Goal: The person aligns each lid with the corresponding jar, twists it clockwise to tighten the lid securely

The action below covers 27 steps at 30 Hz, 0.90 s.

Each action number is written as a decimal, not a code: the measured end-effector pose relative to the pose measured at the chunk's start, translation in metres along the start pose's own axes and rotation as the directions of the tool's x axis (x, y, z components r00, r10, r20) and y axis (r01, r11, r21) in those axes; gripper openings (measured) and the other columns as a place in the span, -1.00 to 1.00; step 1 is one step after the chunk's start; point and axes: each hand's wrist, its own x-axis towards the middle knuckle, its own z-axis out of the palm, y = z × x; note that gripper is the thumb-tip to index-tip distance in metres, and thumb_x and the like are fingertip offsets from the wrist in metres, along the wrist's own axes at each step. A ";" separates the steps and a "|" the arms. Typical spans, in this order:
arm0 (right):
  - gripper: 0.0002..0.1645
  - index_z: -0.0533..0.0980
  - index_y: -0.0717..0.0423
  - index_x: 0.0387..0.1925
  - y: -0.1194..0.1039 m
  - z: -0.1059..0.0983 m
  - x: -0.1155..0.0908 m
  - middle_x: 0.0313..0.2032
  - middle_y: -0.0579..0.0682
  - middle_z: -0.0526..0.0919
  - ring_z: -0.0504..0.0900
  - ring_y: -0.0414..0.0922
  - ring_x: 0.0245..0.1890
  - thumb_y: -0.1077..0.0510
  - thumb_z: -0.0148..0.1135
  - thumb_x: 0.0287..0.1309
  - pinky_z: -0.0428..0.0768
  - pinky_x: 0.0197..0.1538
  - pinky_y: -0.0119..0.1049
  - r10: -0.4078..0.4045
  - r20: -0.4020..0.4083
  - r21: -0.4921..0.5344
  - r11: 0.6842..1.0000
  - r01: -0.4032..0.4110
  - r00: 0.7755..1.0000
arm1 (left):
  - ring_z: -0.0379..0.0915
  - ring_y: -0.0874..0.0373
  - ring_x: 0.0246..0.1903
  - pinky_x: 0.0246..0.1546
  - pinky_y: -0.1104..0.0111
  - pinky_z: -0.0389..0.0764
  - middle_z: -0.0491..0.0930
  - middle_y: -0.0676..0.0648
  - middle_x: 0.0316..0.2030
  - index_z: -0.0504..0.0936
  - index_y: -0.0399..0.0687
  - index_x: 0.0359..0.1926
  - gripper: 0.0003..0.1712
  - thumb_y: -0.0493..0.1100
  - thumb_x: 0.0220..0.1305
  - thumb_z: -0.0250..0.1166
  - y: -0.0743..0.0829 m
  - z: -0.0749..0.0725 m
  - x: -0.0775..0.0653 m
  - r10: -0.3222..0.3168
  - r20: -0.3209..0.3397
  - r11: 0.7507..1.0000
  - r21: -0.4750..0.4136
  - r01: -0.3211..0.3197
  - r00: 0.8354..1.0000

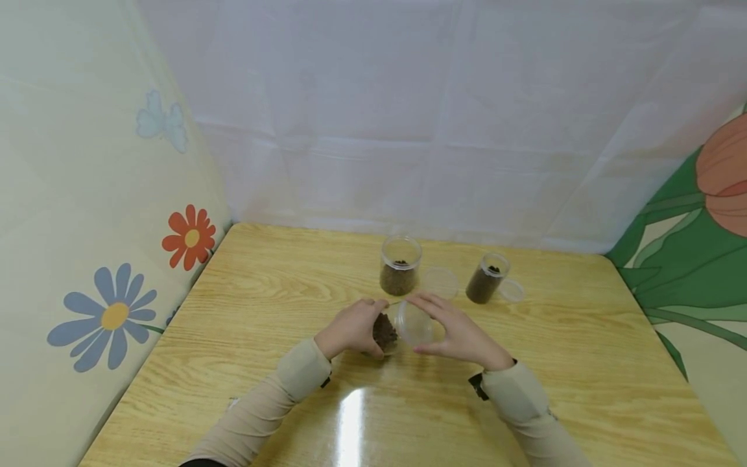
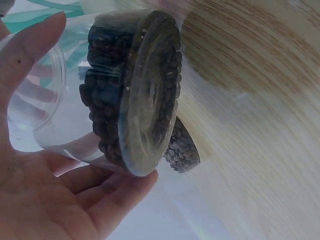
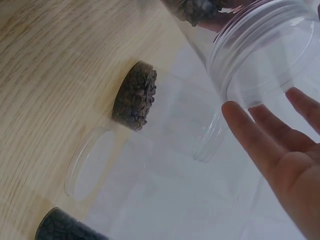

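My left hand grips a clear plastic jar, fingers along one side and thumb along the other. Dark coffee beans lie toward its base. The jar is tipped on its side, mouth facing my right hand. At that mouth my right hand holds a clear round lid by its rim, thumb at the near edge and fingers at the far edge. In the right wrist view, fingertips are right at the clear rim; the thumb is mostly out of that picture.
Behind the hands stands a wide clear jar part filled with beans, a clear lid beside it. Farther right is a narrower jar, fuller of dark beans, with a small lid. A white cloth hangs behind the wooden table.
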 end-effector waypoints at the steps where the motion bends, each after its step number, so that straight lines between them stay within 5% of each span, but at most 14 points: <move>1: -0.06 0.18 0.02 0.31 0.000 0.000 0.000 0.24 0.17 0.26 0.27 0.16 0.18 -0.04 0.39 -0.10 0.39 0.06 0.09 0.005 0.002 0.009 1.000 -0.005 1.000 | 0.39 -0.01 -0.01 -0.09 0.19 0.50 0.42 -0.18 0.06 0.27 -0.13 0.26 0.08 0.03 -0.35 0.57 0.000 0.000 0.000 0.001 -0.002 1.000 0.003 -0.001 1.000; 6: -0.05 0.19 0.02 0.31 -0.001 0.001 0.001 0.23 0.16 0.28 0.37 0.09 0.10 -0.04 0.40 -0.11 0.53 -0.07 -0.11 0.028 -0.009 0.051 0.998 -0.028 1.000 | 0.39 -0.02 -0.02 -0.10 0.18 0.50 0.43 -0.18 0.04 0.28 -0.14 0.25 0.09 0.03 -0.37 0.58 0.001 0.000 -0.001 0.002 -0.010 1.000 0.007 -0.002 1.000; 18: -0.05 0.21 0.10 0.29 -0.007 0.004 0.001 0.21 0.19 0.30 0.30 0.15 0.16 -0.12 0.37 -0.11 0.55 -0.07 -0.16 0.127 -0.014 0.116 0.985 -0.124 0.992 | 0.37 -0.03 0.00 -0.06 0.18 0.48 0.44 -0.18 0.04 0.28 -0.16 0.25 0.10 0.02 -0.38 0.58 0.001 0.001 -0.002 0.003 -0.028 1.000 0.030 -0.002 1.000; 27: 0.00 0.20 0.11 0.30 -0.010 -0.002 -0.001 0.23 0.27 0.22 0.35 0.23 0.10 -0.17 0.37 -0.14 0.43 -0.02 0.12 0.127 -0.034 0.005 0.992 -0.127 0.991 | 0.38 -0.03 0.00 -0.07 0.19 0.49 0.44 -0.18 0.04 0.28 -0.16 0.25 0.09 0.02 -0.38 0.58 0.003 0.000 -0.003 0.012 -0.026 0.999 0.033 -0.011 1.000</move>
